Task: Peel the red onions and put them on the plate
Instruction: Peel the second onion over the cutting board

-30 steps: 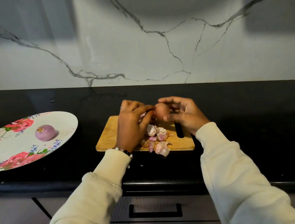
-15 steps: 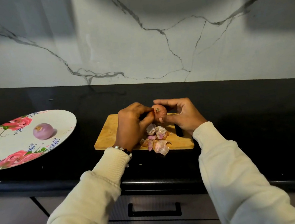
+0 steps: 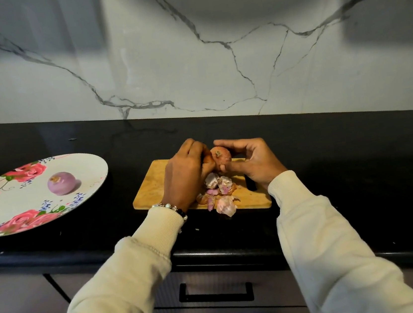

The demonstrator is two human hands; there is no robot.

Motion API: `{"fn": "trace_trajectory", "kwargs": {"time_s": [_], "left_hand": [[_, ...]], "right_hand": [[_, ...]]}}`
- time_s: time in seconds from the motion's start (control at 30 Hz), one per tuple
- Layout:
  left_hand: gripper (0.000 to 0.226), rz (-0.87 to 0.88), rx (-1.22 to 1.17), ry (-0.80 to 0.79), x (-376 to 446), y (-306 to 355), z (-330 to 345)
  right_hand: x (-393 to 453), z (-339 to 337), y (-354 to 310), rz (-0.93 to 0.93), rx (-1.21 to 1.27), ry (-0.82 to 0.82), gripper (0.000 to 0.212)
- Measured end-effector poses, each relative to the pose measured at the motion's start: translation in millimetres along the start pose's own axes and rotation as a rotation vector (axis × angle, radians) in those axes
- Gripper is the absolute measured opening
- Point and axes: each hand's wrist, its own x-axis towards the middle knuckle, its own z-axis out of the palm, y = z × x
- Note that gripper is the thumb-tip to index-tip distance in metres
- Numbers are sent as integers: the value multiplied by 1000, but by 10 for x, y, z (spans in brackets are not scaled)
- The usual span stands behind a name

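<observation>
My right hand cups the round red-brown unpeeled onion above the wooden cutting board, root end toward me, while my left hand pinches its skin from the left (the nearer side for pulling).

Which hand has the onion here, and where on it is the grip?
The right hand holds the unpeeled onion by its sides, fingers above and thumb below. The left hand pinches at the onion's left side, apparently its skin.
</observation>
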Motion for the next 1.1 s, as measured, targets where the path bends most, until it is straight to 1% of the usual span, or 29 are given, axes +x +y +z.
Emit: {"fn": "trace_trajectory", "kwargs": {"time_s": [0.07, 0.2, 0.33, 0.4, 0.5, 0.57, 0.63, 0.77, 0.87, 1.1], "left_hand": [[31, -49, 31, -58, 13, 15, -1], [15, -96, -6, -116, 34, 50, -11], [8, -140, -113, -52, 41, 54, -33], [10, -160, -143, -7, 40, 48, -38], [5, -178, -157, 59, 33, 32, -38], [5, -169, -146, 91, 28, 23, -27], [10, -120, -124, 108, 22, 13, -12], [22, -25, -113, 67, 20, -12, 3], [21, -2, -149, 72, 18, -13, 0], [15, -27, -169, 65, 9, 14, -12]], "right_hand": [[-1, 1, -2, 1, 8, -1, 54], [-4, 1, -8, -10, 20, 5, 54], [3, -11, -6, -35, 56, 42, 53], [10, -26, -3, -47, 70, 64, 53], [18, -47, 5, -54, 86, 82, 52], [23, -52, 6, -58, 84, 80, 52], [31, -49, 8, -66, 79, 81, 52], [39, -55, 20, -72, 69, 72, 52], [34, -37, 20, -80, 32, 59, 54], [26, -1, 8, -81, -12, 46, 56]]}}
